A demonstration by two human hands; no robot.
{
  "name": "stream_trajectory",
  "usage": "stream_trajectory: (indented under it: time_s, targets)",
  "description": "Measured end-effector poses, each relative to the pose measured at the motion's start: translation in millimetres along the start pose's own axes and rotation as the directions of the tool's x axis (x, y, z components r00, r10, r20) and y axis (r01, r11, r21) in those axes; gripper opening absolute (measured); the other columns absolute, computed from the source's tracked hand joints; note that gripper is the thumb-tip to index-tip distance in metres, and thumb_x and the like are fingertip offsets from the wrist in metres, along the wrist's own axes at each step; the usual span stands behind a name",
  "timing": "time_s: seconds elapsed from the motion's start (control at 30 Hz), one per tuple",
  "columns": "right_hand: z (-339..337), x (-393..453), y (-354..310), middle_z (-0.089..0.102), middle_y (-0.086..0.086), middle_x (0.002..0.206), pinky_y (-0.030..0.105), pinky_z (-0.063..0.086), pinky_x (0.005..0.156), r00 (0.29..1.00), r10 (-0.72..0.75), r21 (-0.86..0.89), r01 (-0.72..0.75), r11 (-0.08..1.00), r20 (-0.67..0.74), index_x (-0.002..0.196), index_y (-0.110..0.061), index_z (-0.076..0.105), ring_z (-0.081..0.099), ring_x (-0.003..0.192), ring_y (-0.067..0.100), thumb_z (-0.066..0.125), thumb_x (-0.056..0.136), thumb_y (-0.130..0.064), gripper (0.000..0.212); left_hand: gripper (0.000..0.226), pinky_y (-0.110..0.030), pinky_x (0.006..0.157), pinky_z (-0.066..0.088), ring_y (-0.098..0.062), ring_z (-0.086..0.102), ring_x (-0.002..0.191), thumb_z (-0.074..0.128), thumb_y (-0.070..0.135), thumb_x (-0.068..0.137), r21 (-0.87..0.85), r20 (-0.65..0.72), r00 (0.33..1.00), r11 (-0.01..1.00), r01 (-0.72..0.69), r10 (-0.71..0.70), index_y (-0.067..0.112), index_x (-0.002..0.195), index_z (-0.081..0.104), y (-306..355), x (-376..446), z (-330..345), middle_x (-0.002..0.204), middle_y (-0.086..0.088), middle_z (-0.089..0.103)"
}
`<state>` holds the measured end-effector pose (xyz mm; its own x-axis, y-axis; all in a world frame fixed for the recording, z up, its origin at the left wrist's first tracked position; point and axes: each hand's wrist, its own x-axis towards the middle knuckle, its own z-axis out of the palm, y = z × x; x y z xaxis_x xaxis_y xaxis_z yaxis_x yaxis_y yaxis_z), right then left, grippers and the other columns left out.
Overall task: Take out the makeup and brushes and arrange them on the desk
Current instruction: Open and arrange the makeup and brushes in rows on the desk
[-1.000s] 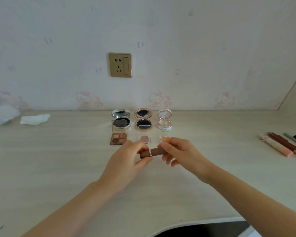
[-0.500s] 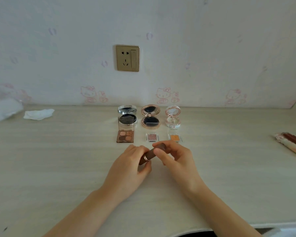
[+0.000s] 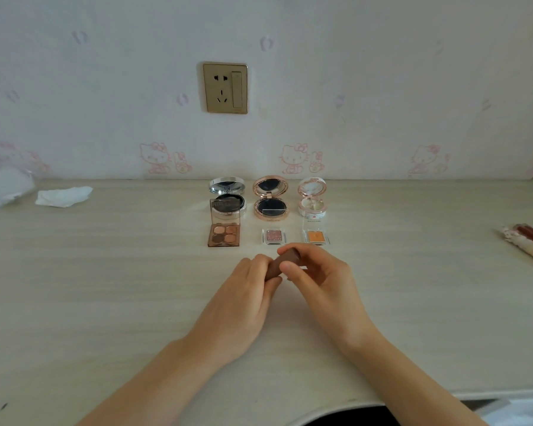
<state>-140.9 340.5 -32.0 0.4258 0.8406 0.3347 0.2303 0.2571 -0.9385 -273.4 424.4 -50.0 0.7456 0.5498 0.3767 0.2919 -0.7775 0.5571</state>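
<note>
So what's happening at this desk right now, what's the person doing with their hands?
A person is laying out makeup on the desk. Both hands, left hand and right hand, grip a brown lipstick tube just in front of two neat rows: three open round compacts at the back, an eyeshadow quad and two single eyeshadow pans in front. More stick-shaped items lie at the far right edge.

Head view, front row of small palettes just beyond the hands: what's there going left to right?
Four-pan brown eyeshadow palette → single pink eyeshadow pan → single orange eyeshadow pan.
</note>
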Motion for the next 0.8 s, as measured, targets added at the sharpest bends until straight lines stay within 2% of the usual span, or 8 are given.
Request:
stream_trajectory:
  time_s: [0.13,0.27,0.5,0.67,0.8]
  targets:
    - [-1.8,-0.3,-3.1,0.07,0.009,0.086,0.018,0.049,0.078,0.999,-0.013,0.054,0.011,0.998,0.03,0.096,-0.011,0.068,0.064,0.085,0.011,0.061,0.089,-0.003,0.013,0.028,-0.027,0.061,0.035,-0.009,0.042,0.07,0.019,0.06,0.088,0.093,0.011,0.998,0.994,-0.062,0.061,0.034,0.085,0.028,0.7,4.5,-8.3,0.078,0.008,0.043]
    - [-2.6,-1.0,-4.3,0.07,0.003,0.086,0.018,0.048,0.077,0.999,-0.005,0.074,0.002,0.997,0.044,0.098,-0.011,0.069,0.064,0.083,0.009,0.062,0.089,-0.003,0.014,0.021,-0.025,0.058,0.033,-0.01,0.043,0.068,0.026,0.058,0.089,0.059,0.035,0.998,0.996,-0.059,0.057,0.039,0.081,0.024,2.8,4.5,-12.5,0.075,0.006,0.044]
    - [-3.3,-1.5,-6.2,0.071,-0.003,0.088,0.02,0.048,0.076,0.998,-0.009,0.08,0.005,0.997,0.056,0.1,-0.01,0.068,0.063,0.083,0.009,0.063,0.088,-0.003,0.016,0.022,-0.021,0.052,0.03,-0.01,0.043,0.059,0.04,0.054,0.092,-0.013,0.039,0.997,0.998,-0.06,0.061,0.038,0.081,0.03,1.5,5.0,-17.2,0.067,0.006,0.047]
    - [-2.2,-2.0,-7.0,0.071,0.016,0.091,0.022,0.05,0.079,0.996,-0.027,0.061,0.022,0.998,0.083,0.1,-0.01,0.067,0.065,0.092,0.023,0.062,0.088,0.0,0.016,0.032,-0.013,0.061,0.036,-0.005,0.05,0.071,0.046,0.066,0.08,-0.09,0.01,1.0,0.996,-0.004,0.005,0.035,0.088,0.038,-6.2,5.1,-14.4,0.08,0.009,0.049]
    - [-4.4,-0.9,-6.0,0.072,0.015,0.094,0.025,0.05,0.081,0.996,-0.022,0.069,0.016,0.997,0.083,0.106,-0.011,0.066,0.065,0.098,0.023,0.062,0.089,-0.003,0.019,0.04,-0.012,0.063,0.037,-0.003,0.049,0.072,0.043,0.072,0.075,-0.081,-0.007,1.0,0.996,0.022,-0.023,0.038,0.094,0.034,-9.6,3.9,-10.7,0.083,0.013,0.047]
